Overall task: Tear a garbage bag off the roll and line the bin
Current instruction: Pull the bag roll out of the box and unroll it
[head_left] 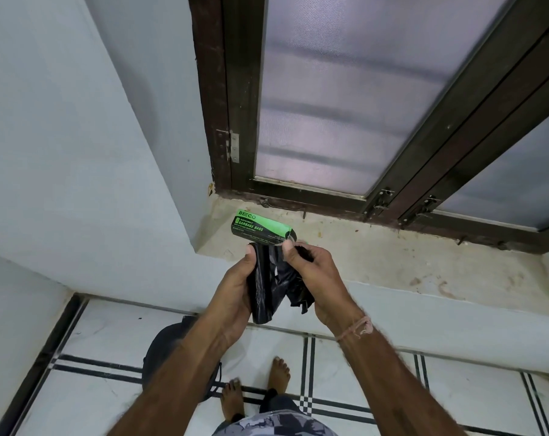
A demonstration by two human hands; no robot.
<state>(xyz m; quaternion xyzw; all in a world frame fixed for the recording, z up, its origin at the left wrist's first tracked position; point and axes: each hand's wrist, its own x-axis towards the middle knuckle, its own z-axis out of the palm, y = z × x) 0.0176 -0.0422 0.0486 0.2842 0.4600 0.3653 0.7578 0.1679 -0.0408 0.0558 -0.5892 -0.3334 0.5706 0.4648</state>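
My left hand grips a roll of black garbage bags, held upright in front of the window sill. My right hand pinches the loose end of a black bag that hangs crumpled off the roll. Just beyond my hands, the green and black garbage bag packet lies on the sill. The dark round bin stands on the floor below, mostly hidden behind my left forearm.
A dusty stone window sill runs across in front of me, below a dark-framed frosted window. A pale wall closes in on the left. My bare feet stand on white tiles with black stripes.
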